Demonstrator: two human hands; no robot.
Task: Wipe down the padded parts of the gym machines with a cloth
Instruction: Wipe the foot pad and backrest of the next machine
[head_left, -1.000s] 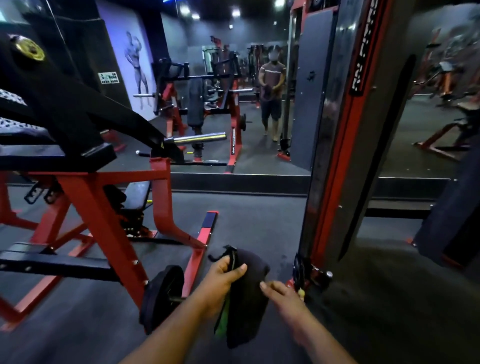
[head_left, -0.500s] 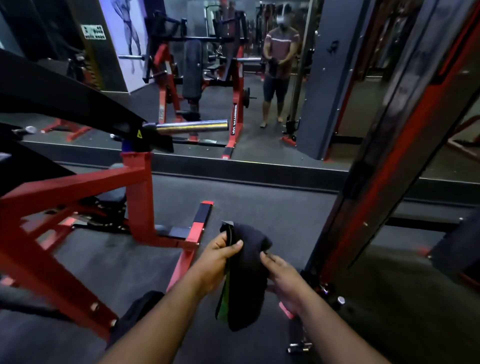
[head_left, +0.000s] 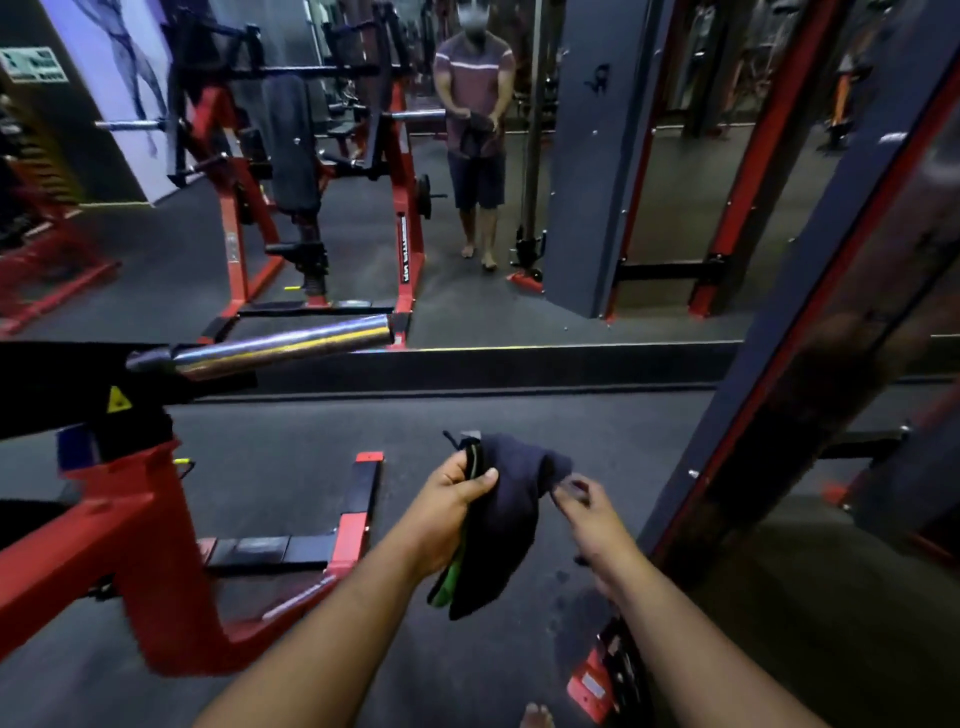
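A dark cloth (head_left: 506, 525) with a green inner layer hangs in front of me above the floor. My left hand (head_left: 449, 499) grips its upper left edge, thumb across the front. My right hand (head_left: 584, 506) pinches the cloth's right edge with curled fingers. A red-framed gym machine (head_left: 130, 545) stands to my left, its black upper part (head_left: 62, 384) only partly in view. No pad lies under the cloth.
A chrome bar (head_left: 291, 343) juts right from the red machine at mid height. A tall black and red column (head_left: 810, 332) rises at my right. A wall mirror (head_left: 649, 208) ahead reflects a standing person and other machines. My bare toes (head_left: 537, 717) show at the bottom.
The view has tilted down and moved closer to the mirror. Both hands keep hold of the cloth, and my right hand has shifted slightly right along its edge.
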